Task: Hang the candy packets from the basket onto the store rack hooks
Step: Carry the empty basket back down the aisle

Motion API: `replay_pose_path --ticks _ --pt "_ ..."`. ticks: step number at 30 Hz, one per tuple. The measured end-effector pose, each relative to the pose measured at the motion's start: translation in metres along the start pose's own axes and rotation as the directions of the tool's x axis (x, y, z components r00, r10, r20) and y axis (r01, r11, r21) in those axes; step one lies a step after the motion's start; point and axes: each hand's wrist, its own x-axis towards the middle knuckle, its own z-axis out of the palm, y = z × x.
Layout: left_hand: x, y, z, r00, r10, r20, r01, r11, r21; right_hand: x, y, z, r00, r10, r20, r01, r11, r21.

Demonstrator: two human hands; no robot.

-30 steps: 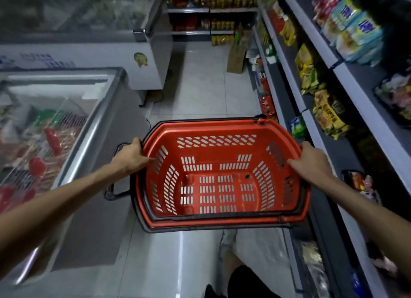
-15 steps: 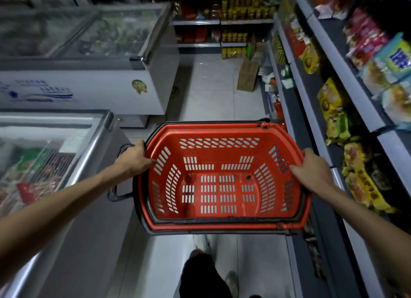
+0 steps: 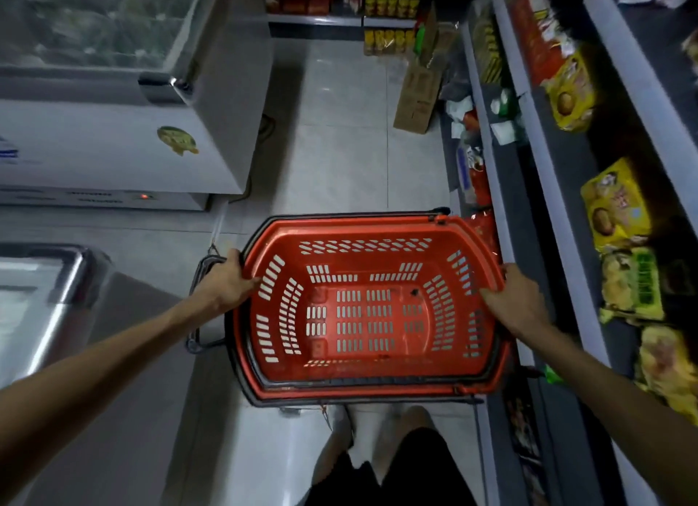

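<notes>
I hold a red plastic basket [image 3: 362,386] level in front of me, above the aisle floor. Its slotted inside shows no packets. My left hand [image 3: 226,282] grips the basket's left rim, thumb over the edge, with the black handle folded down beside it. My right hand [image 3: 515,301] grips the right rim, fingers curled over the edge. No rack hooks show in this view.
Grey store shelves [image 3: 544,188] with yellow and red snack packets run along the right. A white chest freezer [image 3: 113,146] stands at the left, a second freezer [image 3: 56,278] close by my left arm. A cardboard box [image 3: 415,101] sits on the tiled floor ahead.
I have walked forward down the aisle with the basket. The near freezer slid back to the left, the far freezer came closer. Both hands kept their grip.
</notes>
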Motion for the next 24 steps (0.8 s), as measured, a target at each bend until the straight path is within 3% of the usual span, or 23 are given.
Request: replay_pose_path --ticks 8,13,18,24 --pt "0.141 0.005 0.070 0.996 -0.084 0.041 0.085 0.996 -0.033 0.151 0.033 0.066 0.992 0.068 0.108 -0.084 0.985 0.151" --pt "0.229 -0.009 0.138 0.993 -0.109 0.035 0.109 0.994 -0.023 0.231 0.082 0.135 0.960 0.184 0.210 -0.228 0.950 0.212" --pt "0.314 -0.035 0.208 0.988 -0.148 0.045 0.146 0.987 0.063 0.290 0.130 0.205 0.912 0.277 0.301 -0.332 0.932 0.148" --pt "0.390 -0.057 0.260 0.990 -0.134 0.039 0.133 0.991 0.020 0.347 0.165 0.281 0.903 0.364 0.230 -0.383 0.923 0.044"
